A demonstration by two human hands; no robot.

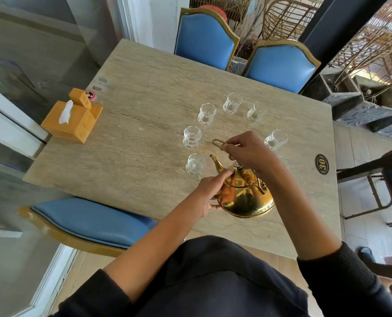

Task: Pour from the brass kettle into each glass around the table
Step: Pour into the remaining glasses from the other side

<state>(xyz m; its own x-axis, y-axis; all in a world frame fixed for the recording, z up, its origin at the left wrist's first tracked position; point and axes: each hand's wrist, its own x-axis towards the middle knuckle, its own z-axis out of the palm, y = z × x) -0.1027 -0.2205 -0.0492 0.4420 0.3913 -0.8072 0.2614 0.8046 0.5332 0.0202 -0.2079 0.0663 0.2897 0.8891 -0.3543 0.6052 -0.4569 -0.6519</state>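
Brass kettle [245, 195]: rigid, slick, likely heavy.
Right hand [247, 149] grips handle [217, 143]; left hand [209, 191], fingers extended, steadies body beside glass [195, 164].

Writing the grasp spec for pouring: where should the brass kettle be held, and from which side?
Grip the wire handle from above, where the right hand already pinches it; it arches over the lid, so the brass kettle likely hangs balanced. The left hand steadies the body on the spout side. The spout points at the nearest glass.
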